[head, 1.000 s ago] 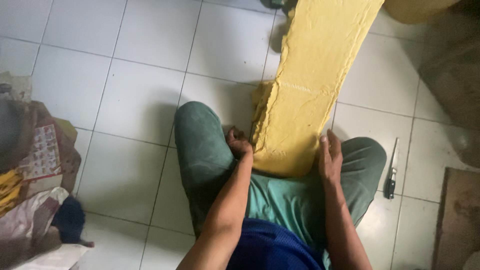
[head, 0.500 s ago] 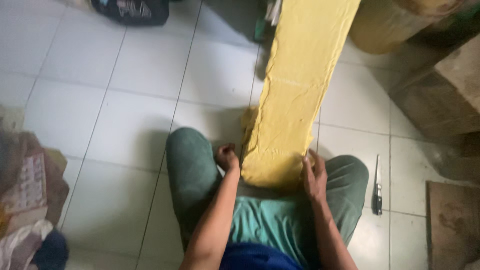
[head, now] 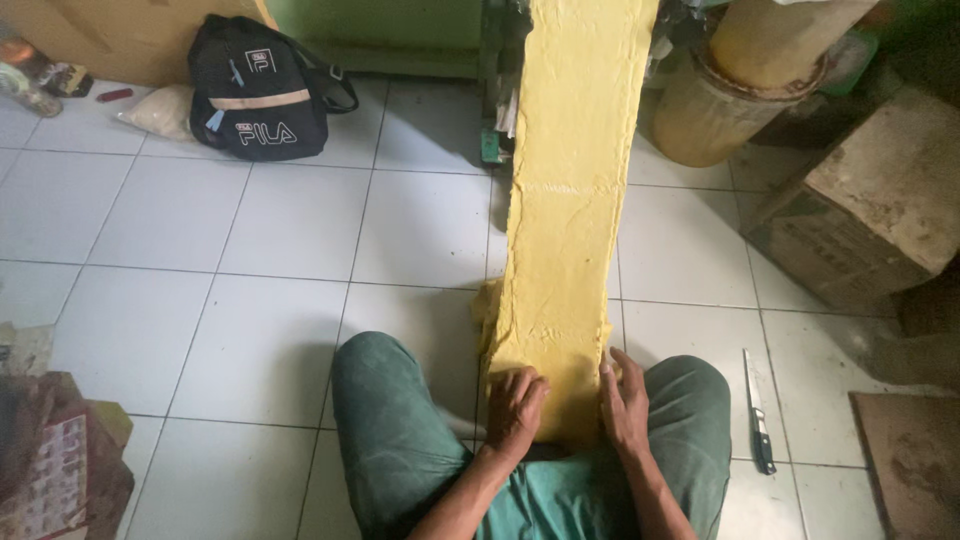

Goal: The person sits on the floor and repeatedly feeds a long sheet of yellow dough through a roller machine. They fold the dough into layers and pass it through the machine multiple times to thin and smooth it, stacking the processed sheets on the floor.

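Observation:
A long yellow sheet of dough runs from the top of the view down to my lap, between my knees in green trousers. My left hand lies flat on the sheet's lower left end, fingers spread over it. My right hand presses against the sheet's lower right edge, fingers pointing up. Both hands hold the end of the sheet between them. The sheet's upper end goes out of view at a green machine.
A knife lies on the white tiles to the right of my knee. A black backpack sits at the back left, a yellow barrel and a cardboard box at the back right. Printed bags lie at the left.
The view has tilted up, showing the backpack and barrel. My left hand has moved from the sheet's left side onto its top. The sheet now hangs straighter.

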`<control>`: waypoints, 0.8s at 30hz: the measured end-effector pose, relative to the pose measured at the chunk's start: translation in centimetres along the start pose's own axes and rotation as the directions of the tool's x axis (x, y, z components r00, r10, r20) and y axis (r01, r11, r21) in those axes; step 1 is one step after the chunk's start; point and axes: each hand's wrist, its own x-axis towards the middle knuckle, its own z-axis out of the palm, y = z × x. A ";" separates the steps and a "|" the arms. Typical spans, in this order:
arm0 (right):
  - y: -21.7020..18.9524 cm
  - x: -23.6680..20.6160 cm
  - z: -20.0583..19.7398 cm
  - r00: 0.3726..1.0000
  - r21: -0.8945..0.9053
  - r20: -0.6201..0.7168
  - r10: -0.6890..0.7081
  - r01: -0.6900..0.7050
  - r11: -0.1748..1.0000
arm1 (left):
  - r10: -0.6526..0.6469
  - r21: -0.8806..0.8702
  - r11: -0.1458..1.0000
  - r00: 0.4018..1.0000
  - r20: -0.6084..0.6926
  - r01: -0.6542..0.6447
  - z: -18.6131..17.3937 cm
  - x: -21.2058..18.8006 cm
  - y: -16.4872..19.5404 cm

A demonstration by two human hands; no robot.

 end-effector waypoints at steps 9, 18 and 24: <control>-0.9 0.0 0.0 0.996 -0.153 -0.014 -0.084 0.081 0.985 | -0.644 -0.212 0.764 0.737 -0.203 0.609 4.1 -7.3 -1.6; -4.4 9.8 2.3 1.000 0.082 -0.009 0.000 0.000 0.997 | -0.738 -0.561 -0.530 -0.020 0.675 0.635 5.6 -8.5 -5.0; -6.7 12.5 -0.1 0.997 -0.031 0.081 -0.019 0.021 0.999 | -0.730 -0.638 -0.587 0.014 0.683 0.498 5.9 -9.0 -5.8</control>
